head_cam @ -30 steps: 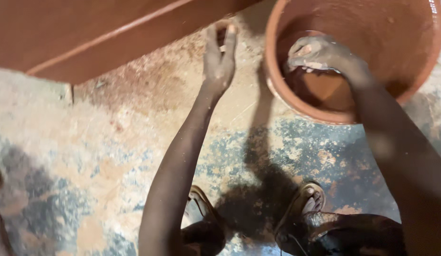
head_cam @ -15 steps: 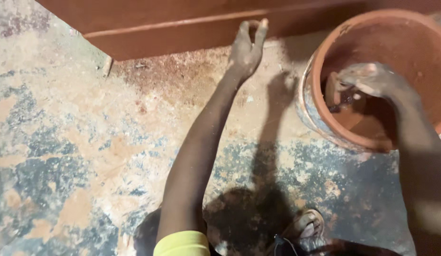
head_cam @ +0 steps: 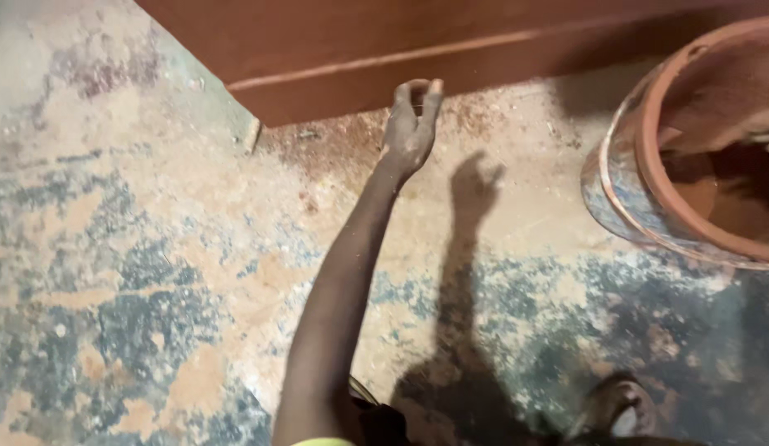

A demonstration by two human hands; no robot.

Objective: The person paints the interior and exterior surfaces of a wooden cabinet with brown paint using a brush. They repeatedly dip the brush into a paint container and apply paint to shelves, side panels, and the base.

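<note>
Left hand (head_cam: pixel 411 124), seen at about twelve o'clock from where I watch, reaches forward on an outstretched arm toward the lower edge of a reddish-brown wooden panel (head_cam: pixel 417 49). Its fingers are curled loosely with the tips near one another, a narrow opening, and I see nothing held between them; whether the fingertips touch the panel I cannot tell. The hand's shadow (head_cam: pixel 474 186) falls on the floor (head_cam: pixel 137 272) just to the three o'clock side of the wrist. Reddish dust (head_cam: pixel 343 149) lies along the foot of the panel, beneath and around the hand.

At three o'clock stands a round terracotta-coloured tub (head_cam: pixel 640 190), its outer wall streaked with blue and white, well apart from the left hand. The right hand (head_cam: pixel 764 132) is only partly visible inside the tub at the frame's edge, blurred, so I cannot tell its state. The floor is mottled concrete, blue-grey and tan. At five o'clock a sandalled foot (head_cam: pixel 612 413) shows.
</note>
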